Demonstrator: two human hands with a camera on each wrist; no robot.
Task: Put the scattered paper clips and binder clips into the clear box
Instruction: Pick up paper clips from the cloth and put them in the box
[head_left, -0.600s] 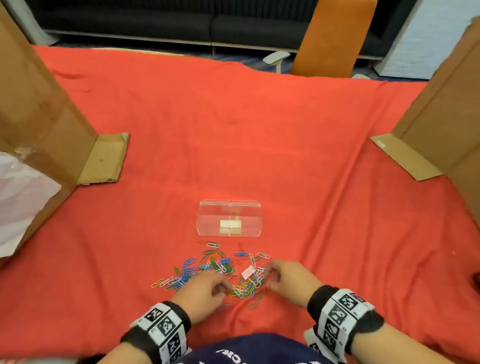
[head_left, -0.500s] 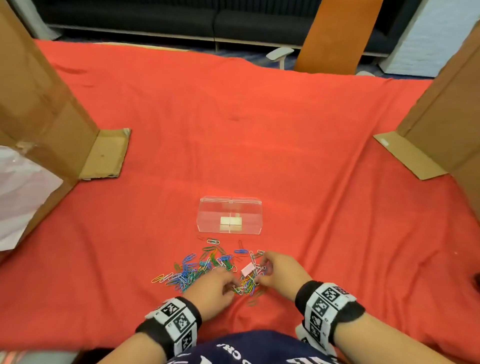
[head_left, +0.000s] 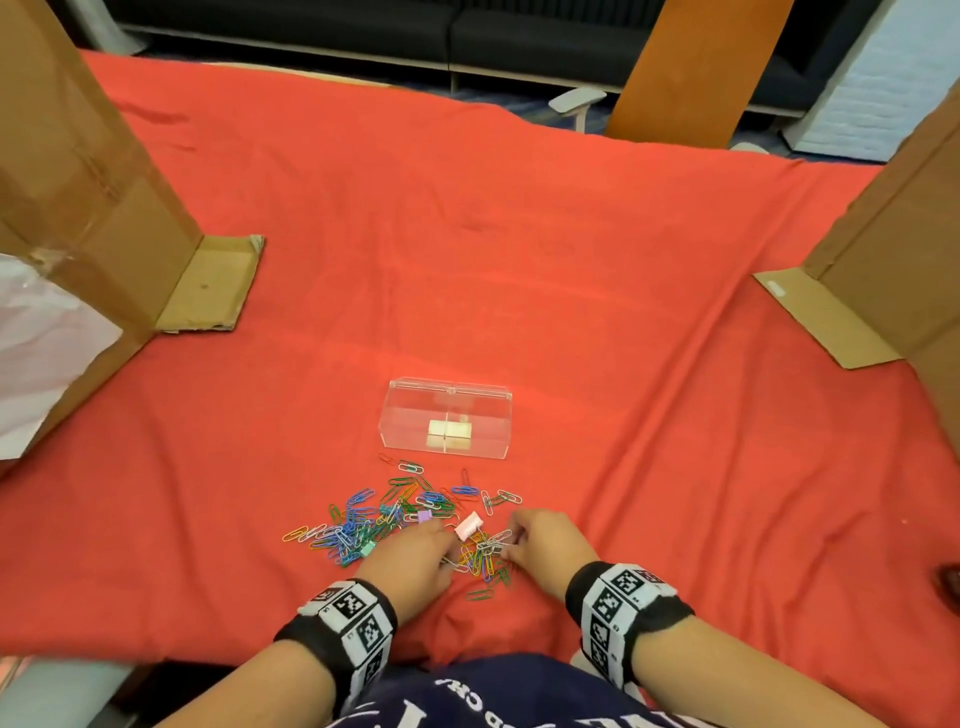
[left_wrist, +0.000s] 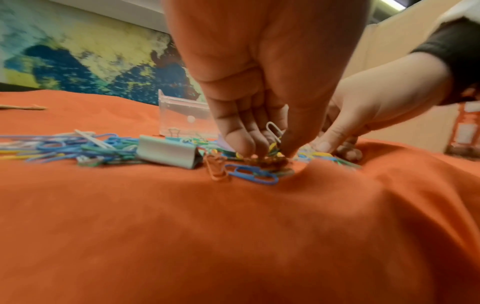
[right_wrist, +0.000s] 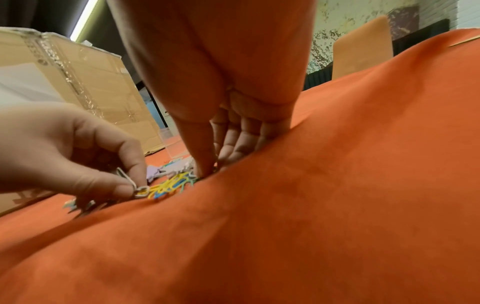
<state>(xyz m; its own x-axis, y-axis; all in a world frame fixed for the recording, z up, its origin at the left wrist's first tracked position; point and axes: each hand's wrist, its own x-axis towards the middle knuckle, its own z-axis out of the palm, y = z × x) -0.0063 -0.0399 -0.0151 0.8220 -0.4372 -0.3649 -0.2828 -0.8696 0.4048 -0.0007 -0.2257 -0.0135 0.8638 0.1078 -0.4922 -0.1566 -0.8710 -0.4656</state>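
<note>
Both hands down in paper clips (head_left: 415, 514): left hand (head_left: 415, 558) pinching several; right hand (head_left: 545, 545) fingertips together on clips, hold unclear. Clear box (head_left: 447, 418) just beyond both.

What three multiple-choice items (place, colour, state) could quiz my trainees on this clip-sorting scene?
1. Where is the clear box?
A. In the left hand
B. Beyond the paper clips, away from the person
C. On the cardboard

2. What colour is the cloth?
A. Blue
B. White
C. Red-orange

3. What is the left hand doing?
A. Pinching paper clips
B. Lying flat and idle
C. Lifting the box

Answers: 1 B, the box sits past the pile; 2 C, red-orange in every view; 3 A, the wrist views show thumb and fingers closed on clips.
</note>
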